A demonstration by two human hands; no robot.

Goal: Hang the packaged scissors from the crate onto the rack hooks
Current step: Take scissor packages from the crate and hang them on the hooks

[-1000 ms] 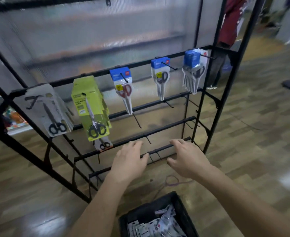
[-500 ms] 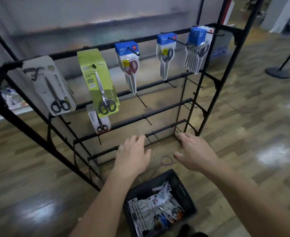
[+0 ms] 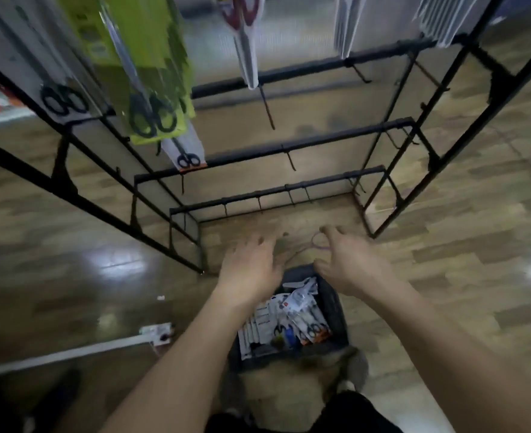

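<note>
The left grip (image 3: 251,271) and right grip (image 3: 353,267) hover wide, fingers loosely spread, holding nothing. The crate (image 3: 333,306) of packaged scissors (image 3: 292,320) sits just below and behind both. The rack (image 3: 320,139) stands ahead of them, its hung packs blurred.

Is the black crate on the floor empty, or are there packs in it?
Not empty: a loose pile of packaged scissors lies inside the crate.
</note>
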